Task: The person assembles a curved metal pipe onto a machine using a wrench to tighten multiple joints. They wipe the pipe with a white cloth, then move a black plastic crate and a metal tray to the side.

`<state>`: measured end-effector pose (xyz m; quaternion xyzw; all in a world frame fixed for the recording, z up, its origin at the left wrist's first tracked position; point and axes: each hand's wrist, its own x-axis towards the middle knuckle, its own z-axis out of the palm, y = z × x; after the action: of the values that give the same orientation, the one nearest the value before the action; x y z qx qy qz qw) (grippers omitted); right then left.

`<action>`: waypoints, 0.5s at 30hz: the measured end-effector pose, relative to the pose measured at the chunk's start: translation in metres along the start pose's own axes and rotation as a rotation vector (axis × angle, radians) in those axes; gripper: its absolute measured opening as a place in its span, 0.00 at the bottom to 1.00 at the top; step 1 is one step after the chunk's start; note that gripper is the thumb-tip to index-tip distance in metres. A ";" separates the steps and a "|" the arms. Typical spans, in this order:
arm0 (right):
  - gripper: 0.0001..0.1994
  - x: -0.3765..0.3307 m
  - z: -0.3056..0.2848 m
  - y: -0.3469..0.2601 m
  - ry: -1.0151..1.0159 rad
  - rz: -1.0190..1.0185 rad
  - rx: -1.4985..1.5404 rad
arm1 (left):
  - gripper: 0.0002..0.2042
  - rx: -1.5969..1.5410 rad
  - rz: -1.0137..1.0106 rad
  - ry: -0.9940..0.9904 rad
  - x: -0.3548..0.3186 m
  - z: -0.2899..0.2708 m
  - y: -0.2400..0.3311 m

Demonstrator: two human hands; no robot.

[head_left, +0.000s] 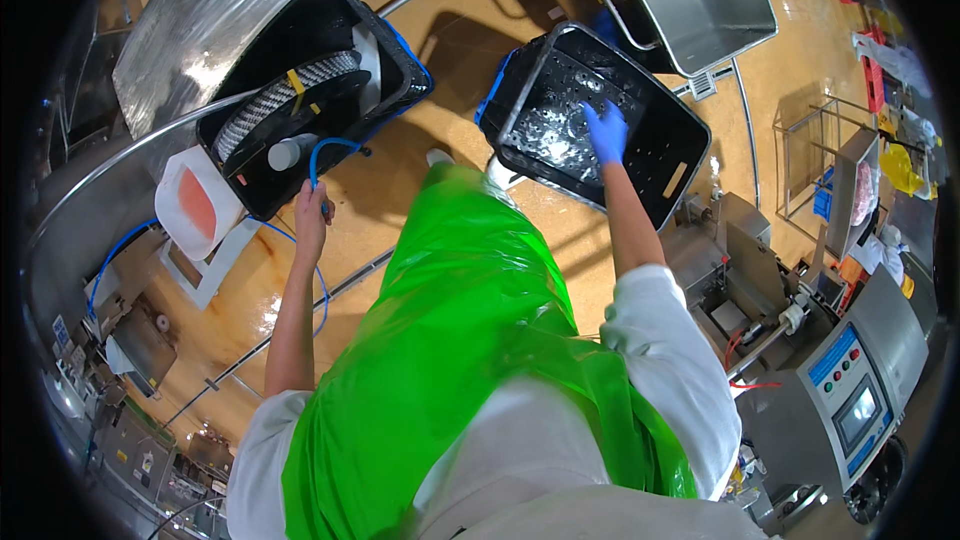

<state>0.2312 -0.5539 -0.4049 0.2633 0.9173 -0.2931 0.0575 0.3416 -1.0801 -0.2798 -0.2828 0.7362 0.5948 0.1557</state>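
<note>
My left hand (313, 217), bare, is closed around a blue hose (325, 146). The hose curves up from my fist, and its end hangs by the near edge of a black bin (300, 25). That bin holds a coiled ribbed grey-white part (262, 120) with yellow bands and a grey cylindrical piece (290, 153). On my right, a black crate (688, 125) with small holes stands tilted. My right hand (607, 130), in a blue glove, reaches into its opening with fingers spread. The crate's inside glistens wet; whether the fingertips touch it I cannot tell.
A metal tub (690, 0) stands beyond the crate. Left lie a white container (195, 202) with reddish contents and a white frame (205, 275). A curved metal rail (130, 145) passes the left bin. On the right stands a machine with a control panel (848, 395).
</note>
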 end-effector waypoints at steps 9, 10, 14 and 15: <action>0.37 -0.167 0.001 0.244 -0.176 0.659 0.462 | 0.11 -0.034 0.006 0.025 -0.019 -0.025 -0.019; 0.33 -0.163 0.016 0.252 -0.163 0.613 0.392 | 0.12 0.001 0.021 0.019 -0.022 -0.027 -0.019; 0.30 -0.136 0.047 0.266 -0.174 0.480 0.316 | 0.12 0.011 0.031 0.021 -0.024 -0.020 -0.005; 0.30 -0.118 0.054 0.257 -0.206 0.475 0.371 | 0.12 0.015 0.058 0.032 -0.022 -0.018 -0.007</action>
<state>0.4620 -0.4602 -0.5496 0.4449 0.7506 -0.4588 0.1679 0.3649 -1.0928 -0.2686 -0.2695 0.7509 0.5890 0.1287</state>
